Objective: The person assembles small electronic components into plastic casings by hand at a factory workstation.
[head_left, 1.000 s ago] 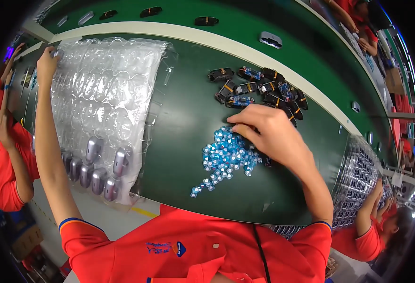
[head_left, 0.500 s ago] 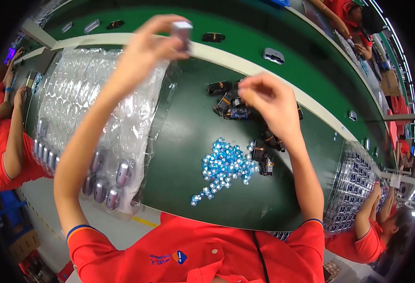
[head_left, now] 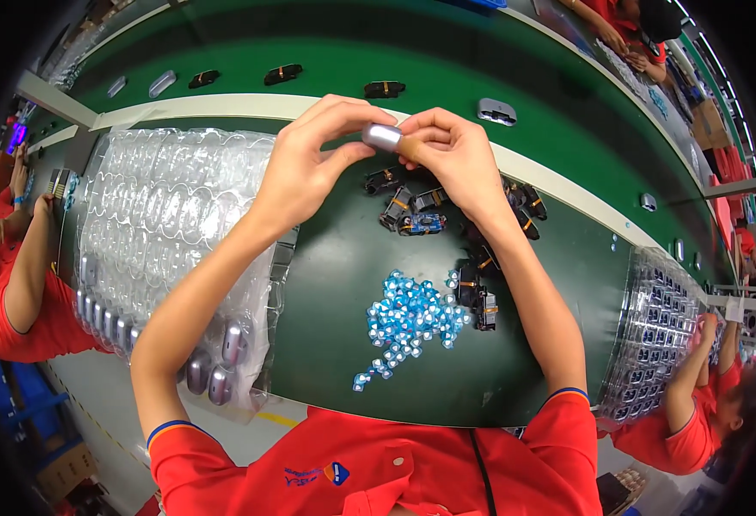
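Note:
A small, rounded silver-purple shell [head_left: 382,136] is held between my two hands near the far edge of the green worktop. My left hand [head_left: 305,163] pinches its left end between thumb and fingers. Closed round its right end are the fingertips of my right hand [head_left: 459,159]. Just below the hands lies a cluster of black parts with orange strips [head_left: 395,209], one of them showing a blue board [head_left: 422,224]. My right forearm partly covers more black parts [head_left: 485,310]. A pile of small shiny blue pieces [head_left: 412,318] spreads nearer to me.
To the left, a clear plastic blister tray [head_left: 171,185] carries several silver-purple shells [head_left: 233,344] at its near end. Beyond a pale rail [head_left: 249,105], a green belt bears black parts [head_left: 384,89] and a silver housing [head_left: 496,112]. Another tray [head_left: 653,335] stands right. Co-workers sit both sides.
My left hand has brought the shell right and down from over the rail. My right hand has moved up and left from the black parts and now grips the shell too.

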Available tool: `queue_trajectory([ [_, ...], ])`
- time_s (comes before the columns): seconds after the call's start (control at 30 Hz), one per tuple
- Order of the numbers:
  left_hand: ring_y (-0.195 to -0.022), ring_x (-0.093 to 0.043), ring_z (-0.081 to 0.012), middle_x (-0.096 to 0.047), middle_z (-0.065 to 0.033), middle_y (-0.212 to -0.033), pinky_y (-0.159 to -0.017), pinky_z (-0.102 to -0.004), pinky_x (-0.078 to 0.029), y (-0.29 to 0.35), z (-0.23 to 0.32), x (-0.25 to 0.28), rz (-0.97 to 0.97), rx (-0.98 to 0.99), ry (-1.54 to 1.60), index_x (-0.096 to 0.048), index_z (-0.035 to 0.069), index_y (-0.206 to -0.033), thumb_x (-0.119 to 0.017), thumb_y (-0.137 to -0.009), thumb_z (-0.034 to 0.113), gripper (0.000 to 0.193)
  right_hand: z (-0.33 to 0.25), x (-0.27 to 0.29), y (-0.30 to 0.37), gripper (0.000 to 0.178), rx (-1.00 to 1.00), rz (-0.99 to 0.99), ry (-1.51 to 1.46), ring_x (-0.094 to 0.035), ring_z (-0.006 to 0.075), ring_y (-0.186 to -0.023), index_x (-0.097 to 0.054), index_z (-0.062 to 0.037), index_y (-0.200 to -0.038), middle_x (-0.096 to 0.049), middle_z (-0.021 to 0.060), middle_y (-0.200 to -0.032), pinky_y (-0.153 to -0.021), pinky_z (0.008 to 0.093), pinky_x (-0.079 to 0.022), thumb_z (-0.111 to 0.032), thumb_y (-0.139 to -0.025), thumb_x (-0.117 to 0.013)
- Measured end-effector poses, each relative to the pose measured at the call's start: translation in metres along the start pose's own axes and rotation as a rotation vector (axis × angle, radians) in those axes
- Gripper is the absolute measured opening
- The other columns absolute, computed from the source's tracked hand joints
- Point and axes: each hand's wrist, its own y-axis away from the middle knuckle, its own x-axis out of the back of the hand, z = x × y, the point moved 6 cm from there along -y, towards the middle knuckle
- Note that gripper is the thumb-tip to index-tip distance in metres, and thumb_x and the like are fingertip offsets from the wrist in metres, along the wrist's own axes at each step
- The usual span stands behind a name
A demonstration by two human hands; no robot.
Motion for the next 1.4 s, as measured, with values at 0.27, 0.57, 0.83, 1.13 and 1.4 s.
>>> queue_trajectory([
  [0.27,-0.103,-0.065,-0.0247,-0.063,-0.0112,-0.114,-0.084,-0.0333,-0.057,0.004,0.019,-0.007,0.009,-0.204,-0.154,-0.069,0.001,-0.107,-0.063,-0.082,-0.012,0.029,0.0,-0.013,0.003,0.018,0.104,0.077,0.072,-0.068,0.0132,-0.082,-0.064,0.005,-0.105,-0.071,0.01,-0.091,-0.077,0.025,-0.055,0.002,-0.088,-0.06],
  [0.57,-0.112,-0.064,-0.0242,-0.063,-0.0107,-0.115,-0.094,-0.0328,-0.055,0.001,0.018,0.007,0.095,0.029,0.007,-0.066,-0.001,-0.113,-0.063,-0.085,-0.011,0.03,0.002,0.014,-0.023,0.021,0.009,-0.033,0.184,-0.071,0.0226,-0.081,-0.067,0.0059,-0.102,-0.072,0.0158,-0.09,-0.077,0.0306,-0.057,-0.01,-0.089,-0.067],
  [0.83,-0.114,-0.063,-0.0234,-0.06,-0.0108,-0.121,-0.097,-0.0319,-0.055,0.001,-0.004,0.012,0.11,0.231,0.148,-0.057,-0.003,-0.125,-0.06,-0.092,-0.007,0.034,-0.006,-0.004,-0.1,0.045,0.067,0.191,1.062,-0.068,0.0385,-0.082,-0.067,0.0032,-0.106,-0.069,0.0269,-0.089,-0.082,0.0397,-0.055,-0.034,-0.082,-0.074],
  [1.13,-0.108,-0.066,-0.0238,-0.059,-0.0123,-0.118,-0.093,-0.0311,-0.059,0.005,-0.019,0.024,0.203,0.39,0.368,-0.059,0.0,-0.127,-0.06,-0.091,-0.006,0.036,-0.034,-0.009,-0.031,0.031,0.338,0.004,0.294,-0.07,0.0196,-0.091,-0.067,-0.0033,-0.113,-0.072,0.0119,-0.096,-0.086,0.0338,-0.056,-0.01,-0.083,-0.072],
  [1.4,-0.107,-0.066,-0.0249,-0.057,-0.0128,-0.119,-0.094,-0.0341,-0.059,0.005,-0.015,0.019,0.169,0.4,0.423,-0.058,0.0,-0.129,-0.06,-0.091,-0.005,0.037,-0.038,-0.013,-0.003,0.034,0.42,0.104,0.189,-0.07,0.0188,-0.096,-0.066,0.0026,-0.113,-0.072,0.0127,-0.1,-0.092,0.0332,-0.057,0.0,-0.081,-0.075],
])
